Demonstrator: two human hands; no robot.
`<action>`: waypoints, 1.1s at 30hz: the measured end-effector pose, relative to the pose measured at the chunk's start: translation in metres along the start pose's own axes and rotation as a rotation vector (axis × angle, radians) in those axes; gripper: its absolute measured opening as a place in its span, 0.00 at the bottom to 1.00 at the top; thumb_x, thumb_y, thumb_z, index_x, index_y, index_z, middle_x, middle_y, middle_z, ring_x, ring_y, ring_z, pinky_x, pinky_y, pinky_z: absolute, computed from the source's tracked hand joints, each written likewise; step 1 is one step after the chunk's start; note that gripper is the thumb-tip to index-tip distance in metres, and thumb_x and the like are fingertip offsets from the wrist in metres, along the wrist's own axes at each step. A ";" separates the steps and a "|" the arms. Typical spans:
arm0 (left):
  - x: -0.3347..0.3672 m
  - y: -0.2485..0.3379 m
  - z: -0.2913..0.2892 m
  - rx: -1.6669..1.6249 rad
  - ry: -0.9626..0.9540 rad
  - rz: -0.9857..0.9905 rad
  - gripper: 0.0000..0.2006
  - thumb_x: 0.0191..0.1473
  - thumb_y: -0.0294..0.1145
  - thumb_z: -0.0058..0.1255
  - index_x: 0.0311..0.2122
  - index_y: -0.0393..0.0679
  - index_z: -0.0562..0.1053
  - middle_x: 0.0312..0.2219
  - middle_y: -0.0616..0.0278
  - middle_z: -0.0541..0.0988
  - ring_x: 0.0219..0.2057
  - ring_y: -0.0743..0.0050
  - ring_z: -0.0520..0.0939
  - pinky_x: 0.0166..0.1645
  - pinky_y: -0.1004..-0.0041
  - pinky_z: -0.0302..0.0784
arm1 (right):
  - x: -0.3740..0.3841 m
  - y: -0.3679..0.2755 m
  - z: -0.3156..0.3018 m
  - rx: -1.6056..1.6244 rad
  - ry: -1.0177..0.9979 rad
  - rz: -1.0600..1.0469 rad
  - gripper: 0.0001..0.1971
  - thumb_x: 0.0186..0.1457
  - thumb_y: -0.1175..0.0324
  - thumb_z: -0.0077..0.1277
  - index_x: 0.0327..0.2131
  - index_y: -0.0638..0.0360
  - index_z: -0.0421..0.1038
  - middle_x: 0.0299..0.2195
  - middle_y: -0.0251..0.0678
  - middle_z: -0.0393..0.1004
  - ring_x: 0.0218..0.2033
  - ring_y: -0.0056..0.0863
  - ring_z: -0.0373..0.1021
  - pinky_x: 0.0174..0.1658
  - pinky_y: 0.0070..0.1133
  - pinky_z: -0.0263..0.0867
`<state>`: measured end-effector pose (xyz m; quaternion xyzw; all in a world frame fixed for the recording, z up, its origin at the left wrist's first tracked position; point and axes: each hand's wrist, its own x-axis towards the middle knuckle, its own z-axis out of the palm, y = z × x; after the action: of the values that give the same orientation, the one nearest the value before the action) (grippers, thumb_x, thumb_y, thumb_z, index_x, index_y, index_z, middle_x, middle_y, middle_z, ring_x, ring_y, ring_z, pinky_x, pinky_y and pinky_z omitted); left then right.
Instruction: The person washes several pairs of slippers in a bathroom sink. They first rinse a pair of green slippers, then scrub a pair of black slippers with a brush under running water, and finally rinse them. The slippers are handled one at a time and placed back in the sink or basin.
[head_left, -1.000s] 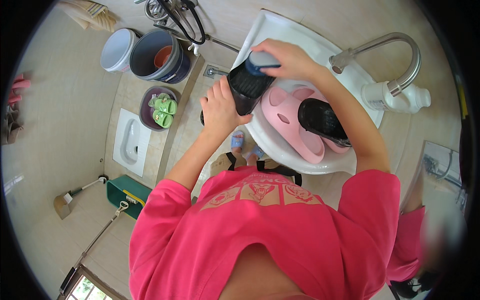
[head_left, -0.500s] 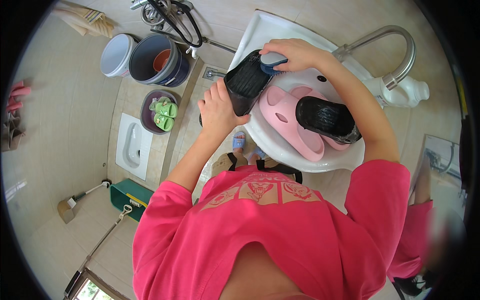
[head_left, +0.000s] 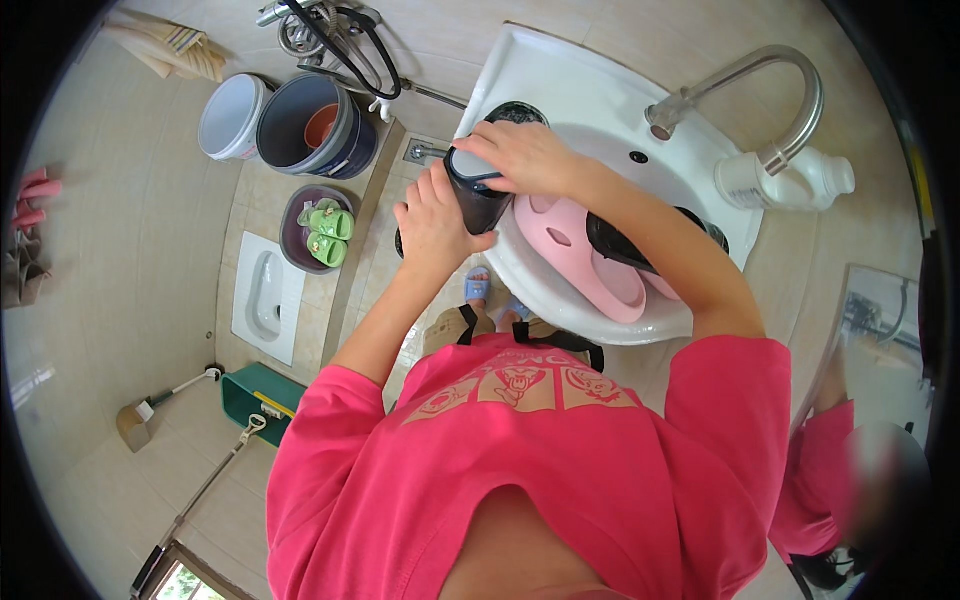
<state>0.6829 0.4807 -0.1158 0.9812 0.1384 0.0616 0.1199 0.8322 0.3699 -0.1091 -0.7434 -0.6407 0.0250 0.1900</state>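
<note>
My left hand [head_left: 432,222] grips a black slipper [head_left: 484,208] at the left rim of the white washbasin [head_left: 535,80]. In my right hand [head_left: 525,158] is a scrub brush [head_left: 470,166] with a grey back, which rests against the slipper's sole near my left fingers. My right hand covers the middle of that slipper. Pink slippers [head_left: 565,250] lie in the basin. Another black slipper [head_left: 617,243] lies across them, partly hidden under my right forearm.
A curved metal tap [head_left: 805,100] and a white plastic jug [head_left: 745,185] stand at the basin's right. Buckets [head_left: 285,130] and a tub [head_left: 295,245] with green clogs [head_left: 328,248] are at the left, near a squat toilet [head_left: 265,295]. A green dustpan-like bin [head_left: 245,385] is below.
My right hand has drawn the brush down along the black slipper, from its far end toward my left hand. My left hand has stayed almost in place.
</note>
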 end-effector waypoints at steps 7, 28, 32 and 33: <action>-0.001 0.000 -0.002 0.010 -0.006 0.013 0.55 0.16 0.49 0.66 0.52 0.33 0.52 0.41 0.50 0.66 0.42 0.54 0.69 0.39 0.58 0.66 | -0.005 0.067 -0.024 -0.158 0.010 -0.035 0.28 0.37 0.63 0.58 0.46 0.49 0.61 0.37 0.31 0.66 0.38 0.32 0.65 0.37 0.28 0.64; -0.001 0.002 -0.003 -0.014 -0.036 -0.018 0.56 0.17 0.48 0.67 0.53 0.34 0.51 0.44 0.51 0.65 0.44 0.54 0.69 0.42 0.57 0.65 | -0.027 0.077 -0.035 -0.038 0.091 0.221 0.25 0.40 0.63 0.54 0.46 0.48 0.63 0.40 0.33 0.67 0.41 0.35 0.65 0.41 0.27 0.63; -0.004 0.010 -0.010 0.048 0.080 0.004 0.56 0.18 0.48 0.66 0.54 0.35 0.51 0.47 0.51 0.62 0.48 0.55 0.65 0.48 0.55 0.60 | -0.038 0.071 -0.040 -0.071 0.256 0.500 0.23 0.40 0.62 0.54 0.44 0.47 0.63 0.40 0.34 0.67 0.41 0.34 0.66 0.40 0.29 0.64; -0.005 0.013 -0.011 0.069 0.103 0.042 0.54 0.19 0.47 0.66 0.54 0.35 0.52 0.47 0.51 0.62 0.49 0.55 0.64 0.50 0.54 0.58 | -0.041 0.066 -0.038 -0.043 0.248 0.450 0.23 0.41 0.62 0.54 0.44 0.48 0.63 0.41 0.34 0.67 0.41 0.35 0.66 0.40 0.28 0.64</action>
<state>0.6801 0.4696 -0.1020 0.9829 0.1260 0.1098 0.0775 0.8976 0.3138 -0.1030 -0.8685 -0.4316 -0.0384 0.2408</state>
